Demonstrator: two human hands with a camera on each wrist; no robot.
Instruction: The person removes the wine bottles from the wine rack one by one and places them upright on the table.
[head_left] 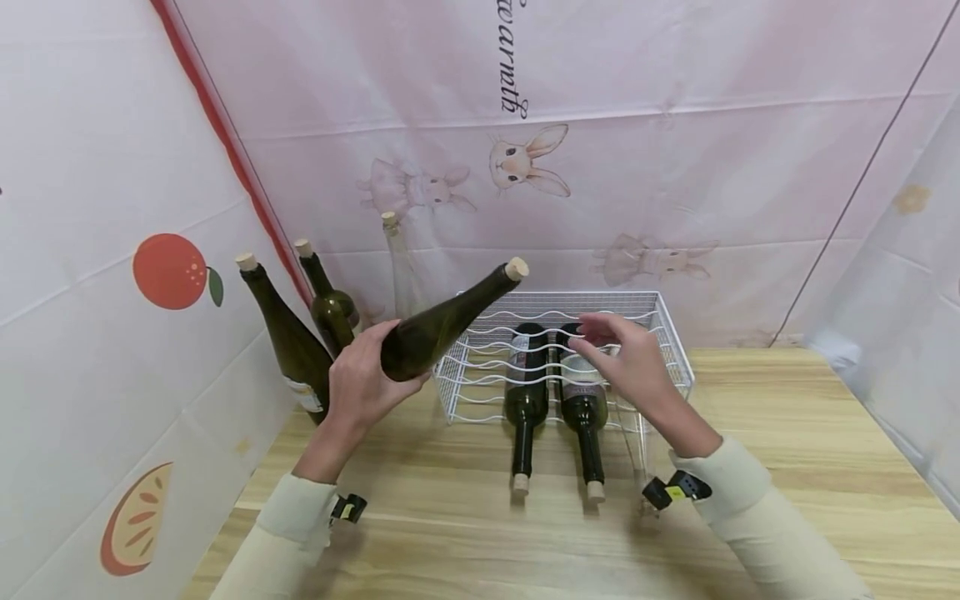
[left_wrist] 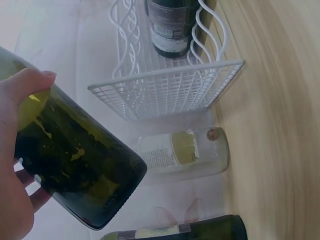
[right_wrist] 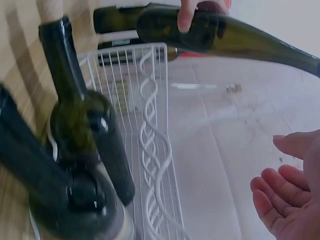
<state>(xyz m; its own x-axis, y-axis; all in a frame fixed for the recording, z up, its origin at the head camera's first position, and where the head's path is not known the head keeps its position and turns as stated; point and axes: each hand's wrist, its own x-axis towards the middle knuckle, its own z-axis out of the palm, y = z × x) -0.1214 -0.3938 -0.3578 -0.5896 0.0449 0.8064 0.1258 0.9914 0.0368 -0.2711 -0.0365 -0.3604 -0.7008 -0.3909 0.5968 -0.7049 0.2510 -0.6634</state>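
Note:
My left hand [head_left: 363, 375] grips a dark green wine bottle [head_left: 450, 321] round its lower part. The bottle tilts in the air, its corked neck up and to the right, left of a white wire wine rack [head_left: 675, 354]. Fingers bent and apart, my right hand [head_left: 630, 358] hovers over the rack's right side and holds nothing; the right wrist view shows its palm [right_wrist: 295, 200] clear of the rack. Two dark corked bottles [head_left: 528, 404] [head_left: 583, 408] lie in the rack, necks toward me. A clear bottle [head_left: 637, 437] lies partly hidden beneath my right arm.
Left of the rack stand two green corked bottles [head_left: 281, 342] [head_left: 326, 304], one partly behind my left hand. A clear corked bottle [head_left: 402, 267] stands close to the back wall curtain [head_left: 420, 83]. All rest on a wooden table [head_left: 435, 517].

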